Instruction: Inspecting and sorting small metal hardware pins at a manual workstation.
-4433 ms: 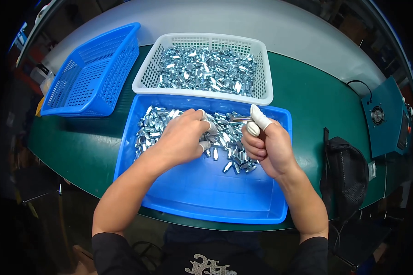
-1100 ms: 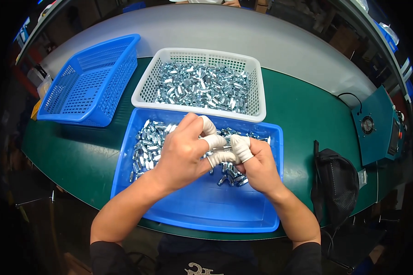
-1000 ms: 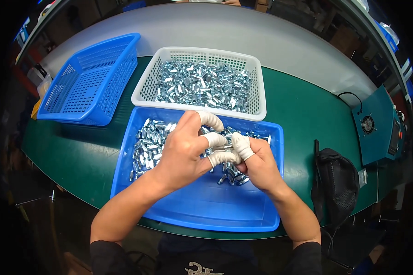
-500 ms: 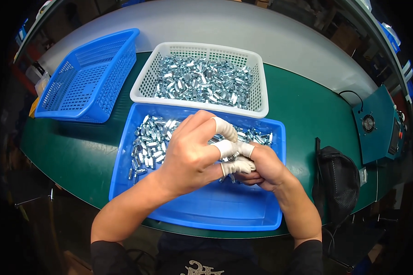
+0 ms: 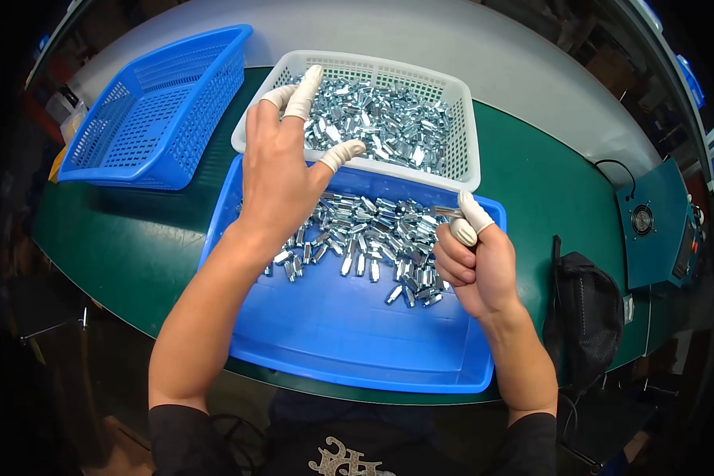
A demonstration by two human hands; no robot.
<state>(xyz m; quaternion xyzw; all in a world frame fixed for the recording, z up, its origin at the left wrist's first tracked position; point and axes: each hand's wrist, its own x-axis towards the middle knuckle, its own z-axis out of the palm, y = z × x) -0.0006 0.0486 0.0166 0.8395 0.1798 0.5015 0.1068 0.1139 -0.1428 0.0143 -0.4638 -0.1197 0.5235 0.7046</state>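
The small shiny metal parts [image 5: 365,238] lie heaped across the far half of the blue tray [image 5: 349,341] in front of you, and a second, larger heap fills the white basket [image 5: 460,135] just behind it. Half a second ago both your hands were bunched together low over the tray's heap; now your left hand [image 5: 282,170] has lifted away and reaches over the near rim of the white basket, fingers spread wide and empty as far as the view shows, though anything it let go there would be lost among the glittering parts. That suggests one part has just gone from tray to basket. Your right hand [image 5: 472,266] has stayed over the tray's right end, curled into a loose fist with thumb and forefinger pinched on a thin metal tool or pin [image 5: 446,211].

Out to the left an empty blue basket [image 5: 147,111] sits tilted on the green counter [image 5: 555,190]. A black bag [image 5: 587,313] hangs at the counter's right edge, beside a teal box with a small fan [image 5: 654,222]. Nothing blocks the way between tray and basket.
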